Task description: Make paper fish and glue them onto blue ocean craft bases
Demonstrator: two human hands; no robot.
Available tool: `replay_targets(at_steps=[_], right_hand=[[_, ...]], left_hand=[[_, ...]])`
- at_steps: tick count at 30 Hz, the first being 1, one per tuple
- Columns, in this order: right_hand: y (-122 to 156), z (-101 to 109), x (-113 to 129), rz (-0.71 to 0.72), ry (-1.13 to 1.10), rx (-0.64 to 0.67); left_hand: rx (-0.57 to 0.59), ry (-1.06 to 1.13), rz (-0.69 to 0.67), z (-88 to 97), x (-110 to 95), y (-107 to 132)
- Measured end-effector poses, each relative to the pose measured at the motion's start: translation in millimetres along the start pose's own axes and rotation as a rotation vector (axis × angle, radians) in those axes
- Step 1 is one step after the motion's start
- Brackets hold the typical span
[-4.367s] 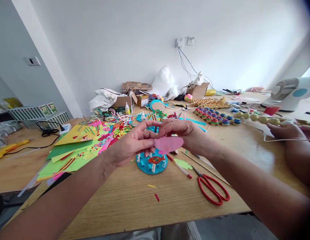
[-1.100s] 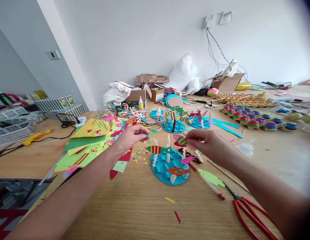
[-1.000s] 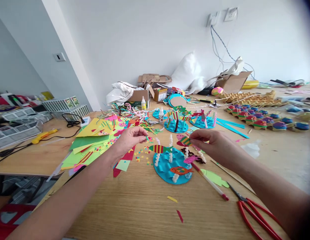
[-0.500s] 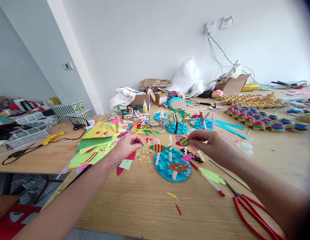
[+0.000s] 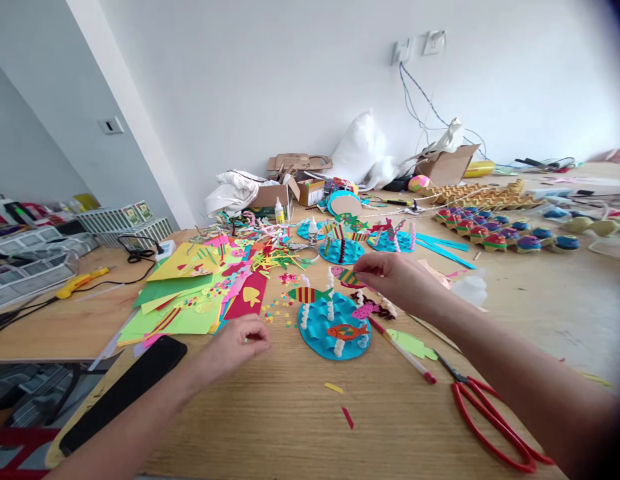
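My right hand [image 5: 385, 272] pinches a striped paper fish [image 5: 348, 276] with a pink head, above the back edge of a round blue base [image 5: 317, 337]. White twisted pipe cleaners [image 5: 331, 305] stand on that base. They carry a red-yellow-green striped fish [image 5: 306, 295] and an orange fish [image 5: 346, 331]; a pink spotted fish [image 5: 364, 311] is at its right edge. Over the table left of the base, my left hand [image 5: 244, 343] has its fingers curled together; whether they hold anything is hidden.
Scissors [image 5: 485, 407], a red-capped pen [image 5: 405, 353] and a pale green paper fish [image 5: 411, 344] lie at right. A phone [image 5: 125, 393] and stacked coloured paper [image 5: 177, 293] are at left. Finished blue bases [image 5: 343, 252], a glue bottle [image 5: 313, 231] and painted egg-carton pieces [image 5: 490, 230] stand behind.
My left hand has come back and down, away from the paper scraps, uncovering a yellow fish cutout on red paper. My right hand keeps the striped fish near the base. The view has turned slightly right.
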State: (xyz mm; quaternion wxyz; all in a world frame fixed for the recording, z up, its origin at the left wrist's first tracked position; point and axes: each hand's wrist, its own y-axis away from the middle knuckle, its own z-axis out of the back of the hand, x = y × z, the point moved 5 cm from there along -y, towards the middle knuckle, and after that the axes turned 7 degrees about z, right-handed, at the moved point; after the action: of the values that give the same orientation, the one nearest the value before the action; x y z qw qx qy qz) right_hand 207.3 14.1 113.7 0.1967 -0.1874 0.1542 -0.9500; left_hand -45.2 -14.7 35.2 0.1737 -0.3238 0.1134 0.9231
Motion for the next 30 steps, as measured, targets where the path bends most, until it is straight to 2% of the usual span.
replay_targets(at_steps=[4, 7, 10, 12, 15, 17, 20, 22, 25, 27, 30], right_hand=[[-6.0, -9.9, -0.2, 0.026, -0.001, 0.038], [-10.5, -13.3, 0.2, 0.023, 0.037, 0.047], [-14.6, -15.4, 0.9, 0.015, 0.03, 0.067], [-17.0, -16.5, 0.7, 0.011, 0.022, 0.078], [-20.2, -15.5, -0.2, 0.006, 0.03, 0.067], [-21.5, -13.9, -0.8, -0.002, 0.035, 0.06], [-21.1, -12.2, -1.2, -0.021, 0.027, 0.061], [-19.4, -11.9, -0.9, -0.026, 0.024, 0.056], [-16.2, -12.8, 0.0, -0.02, 0.003, 0.062], [-14.8, -13.5, 0.2, -0.015, -0.023, 0.077], [-14.2, -12.8, -0.3, -0.015, -0.042, 0.082]], left_hand=[[0.051, -0.137, -0.086, -19.3, 1.1, 7.7], [0.113, -0.129, -0.158, -26.4, -4.3, 11.9], [0.128, -0.111, -0.102, -23.9, -6.7, 12.9], [0.065, -0.115, -0.08, -15.2, -9.3, 12.9], [-0.022, -0.119, -0.136, 0.8, -16.3, 11.9], [0.015, -0.11, -0.142, 4.9, -17.8, 9.3], [0.08, -0.138, -0.079, 0.4, -12.6, 5.4], [0.067, -0.166, -0.057, -5.2, -8.3, 5.7], [0.055, -0.214, -0.147, -13.4, -8.9, 11.2], [0.12, -0.247, -0.225, -18.8, -12.7, 15.2], [0.198, -0.248, -0.204, -22.0, -17.0, 16.3]])
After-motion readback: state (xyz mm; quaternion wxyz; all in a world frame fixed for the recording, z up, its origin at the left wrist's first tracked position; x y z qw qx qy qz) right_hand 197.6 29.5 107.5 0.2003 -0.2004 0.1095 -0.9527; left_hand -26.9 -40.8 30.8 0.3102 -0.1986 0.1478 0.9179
